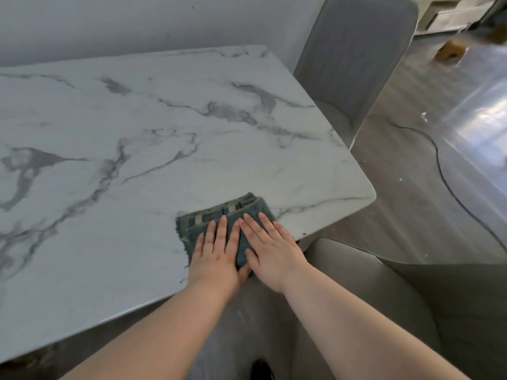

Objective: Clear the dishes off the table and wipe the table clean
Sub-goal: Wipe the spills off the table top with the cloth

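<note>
A folded blue-green cloth [219, 215] lies on the white marble table [137, 133] near its front right corner. My left hand [216, 250] presses flat on the cloth's left part, fingers stretched out and close together. My right hand [270, 248] lies flat on the cloth's right part, fingers pointing up-left and touching the left hand. Both palms cover the near half of the cloth. No dishes show on the table.
A grey upholstered chair [354, 58] stands at the table's right end. A second grey chair [370, 283] sits close by the front corner, beside my right arm. A wall runs behind the table. Wooden floor and a glossy mat [472, 165] lie to the right.
</note>
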`<state>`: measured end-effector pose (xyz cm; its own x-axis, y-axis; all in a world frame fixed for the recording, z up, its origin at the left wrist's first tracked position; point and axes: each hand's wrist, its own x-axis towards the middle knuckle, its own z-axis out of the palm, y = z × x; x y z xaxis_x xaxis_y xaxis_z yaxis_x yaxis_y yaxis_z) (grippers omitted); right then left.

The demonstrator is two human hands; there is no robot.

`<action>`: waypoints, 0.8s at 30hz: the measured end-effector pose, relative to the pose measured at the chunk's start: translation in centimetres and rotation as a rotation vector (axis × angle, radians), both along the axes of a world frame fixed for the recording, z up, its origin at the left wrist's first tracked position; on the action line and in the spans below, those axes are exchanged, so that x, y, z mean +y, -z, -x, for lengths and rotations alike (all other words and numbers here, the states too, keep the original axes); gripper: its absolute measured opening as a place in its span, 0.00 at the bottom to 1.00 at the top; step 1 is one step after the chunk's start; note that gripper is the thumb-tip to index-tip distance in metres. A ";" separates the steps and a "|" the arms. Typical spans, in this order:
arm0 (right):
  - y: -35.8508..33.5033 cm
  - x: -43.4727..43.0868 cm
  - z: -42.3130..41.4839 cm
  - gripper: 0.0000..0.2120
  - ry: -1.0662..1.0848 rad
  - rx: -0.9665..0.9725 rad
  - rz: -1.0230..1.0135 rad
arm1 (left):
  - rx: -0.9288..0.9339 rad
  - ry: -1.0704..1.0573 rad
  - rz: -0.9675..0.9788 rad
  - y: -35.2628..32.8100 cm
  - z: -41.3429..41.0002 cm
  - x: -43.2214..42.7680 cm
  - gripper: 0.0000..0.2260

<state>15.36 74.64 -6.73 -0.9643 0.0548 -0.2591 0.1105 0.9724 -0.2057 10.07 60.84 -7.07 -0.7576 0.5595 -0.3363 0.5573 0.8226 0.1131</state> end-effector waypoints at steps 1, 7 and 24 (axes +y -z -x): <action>0.1 2.2 -0.8 0.31 0.020 0.012 -0.003 | 0.002 0.024 -0.006 0.1 -0.3 2.4 0.38; 0.6 11.6 -5.9 0.32 0.066 0.067 0.020 | 0.050 0.217 -0.068 0.7 -2.5 10.5 0.31; -0.8 16.6 2.4 0.28 0.092 -0.028 0.053 | -0.068 0.290 -0.012 -0.9 6.1 14.0 0.25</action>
<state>12.97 91.26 -5.98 -0.9481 0.1286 -0.2907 0.2055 0.9457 -0.2520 4.00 74.83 -6.19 -0.5416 0.7531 -0.3734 0.7594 0.6289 0.1669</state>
